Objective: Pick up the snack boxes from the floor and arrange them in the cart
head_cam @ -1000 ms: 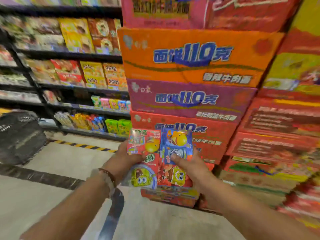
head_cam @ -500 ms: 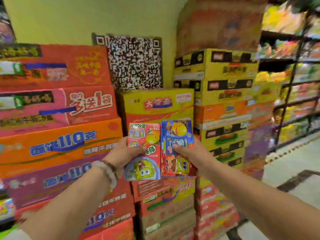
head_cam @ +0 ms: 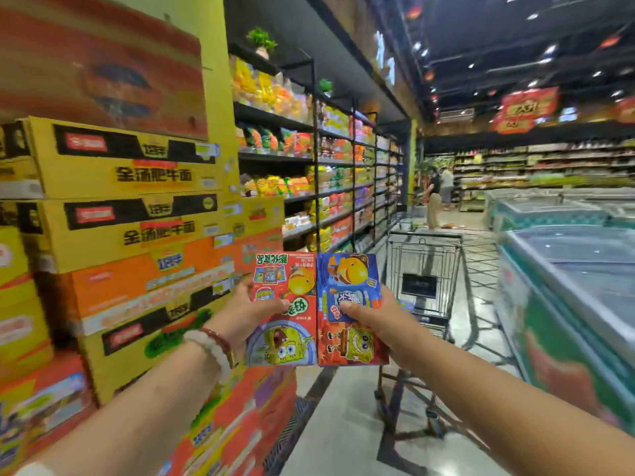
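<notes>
Head camera is showing my two hands in front of me, each one gripping a snack box. My left hand [head_cam: 252,312] is closing its grip on the red snack box [head_cam: 285,309], with the thumb lying across the printed front and the fingers hidden behind. My right hand [head_cam: 372,321] is gripping the blue snack box [head_cam: 348,309] in the same way, thumb on the front. The two boxes are touching side by side, both upright and at chest height, so they are no longer on the floor.

What is changing is the background behind them. Half a second ago I was facing a wall of stacked cartons with a big QR sign, and one second ago other cartons and a low shelf. Now I am turning to the right, and the shopping cart [head_cam: 424,266] is coming into view just behind the blue box, standing in the aisle between the stacked cartons [head_cam: 130,214] on my left and the chest freezer [head_cam: 567,269] on my right. The grip on both boxes is staying the same during the turn.

I am judging that the pick-up is done and the carry is nearly over; lowering the boxes into the cart basket is remaining. The cart's inside is mostly hidden, so I cannot tell what is lying there.
</notes>
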Available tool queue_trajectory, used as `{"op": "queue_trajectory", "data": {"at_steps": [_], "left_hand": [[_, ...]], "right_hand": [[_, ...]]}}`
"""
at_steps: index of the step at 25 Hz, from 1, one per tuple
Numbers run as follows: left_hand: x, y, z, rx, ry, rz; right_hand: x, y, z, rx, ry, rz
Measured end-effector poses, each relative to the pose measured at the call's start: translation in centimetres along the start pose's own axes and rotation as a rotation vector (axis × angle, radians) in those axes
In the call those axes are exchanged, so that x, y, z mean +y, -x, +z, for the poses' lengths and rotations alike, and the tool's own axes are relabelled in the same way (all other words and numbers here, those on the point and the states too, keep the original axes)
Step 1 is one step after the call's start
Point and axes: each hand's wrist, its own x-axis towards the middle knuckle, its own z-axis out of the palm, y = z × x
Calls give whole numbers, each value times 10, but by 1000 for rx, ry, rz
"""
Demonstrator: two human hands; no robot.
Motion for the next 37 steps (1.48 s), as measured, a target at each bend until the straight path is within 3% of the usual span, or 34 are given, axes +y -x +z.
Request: {"op": "queue_trajectory", "data": {"at_steps": [6, 16, 25, 37], "left_hand": [[-18, -127, 98, -205, -21, -42], [-30, -354, 179, -479, 44, -59], [-87, -544, 250, -488, 44, -121], [-124, -814, 315, -365, 11, -161]], "right_hand": [[31, -75, -111, 229, 0, 34], [38, -227, -210, 435, 96, 1], [95, -379, -316, 466, 123, 46], [167, -631, -428, 440, 49, 131]]}}
